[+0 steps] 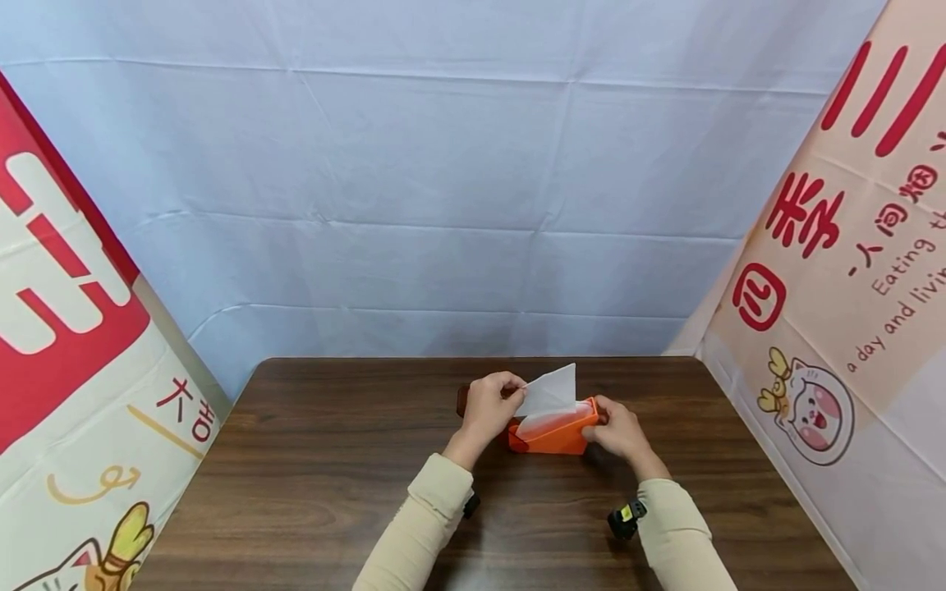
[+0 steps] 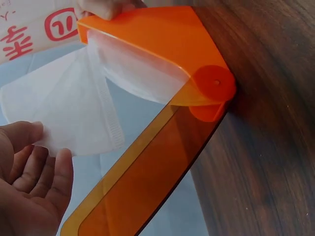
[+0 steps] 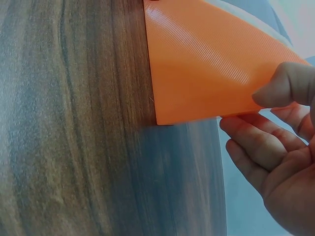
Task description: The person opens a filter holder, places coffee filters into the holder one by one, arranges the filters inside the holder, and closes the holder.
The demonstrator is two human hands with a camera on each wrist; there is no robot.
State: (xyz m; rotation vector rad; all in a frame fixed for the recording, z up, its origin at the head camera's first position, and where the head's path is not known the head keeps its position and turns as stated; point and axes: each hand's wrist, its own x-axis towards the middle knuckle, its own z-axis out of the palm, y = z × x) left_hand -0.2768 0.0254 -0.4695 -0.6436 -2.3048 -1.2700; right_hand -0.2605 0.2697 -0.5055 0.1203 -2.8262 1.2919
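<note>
Toward the back of the table, right of its middle, an orange filter holder [image 1: 556, 437] holds a stack of white paper coffee filters [image 2: 142, 76]. Its see-through amber lid [image 2: 147, 182] is swung wide on a round hinge. My left hand [image 1: 488, 410] pinches the lower edge of one coffee filter [image 2: 64, 103] between thumb and fingers. That filter stands up out of the holder, its crimped seam visible in the left wrist view. At the holder's right end, my right hand [image 1: 619, 428] grips the wall, thumb on the near side and fingers round the end.
The dark wood-grain table [image 1: 332, 468] spreads to both sides and toward me. A pale blue cloth [image 1: 414, 180] hangs behind its back edge. Printed cloths hang at the left [image 1: 66, 328] and right [image 1: 835, 287].
</note>
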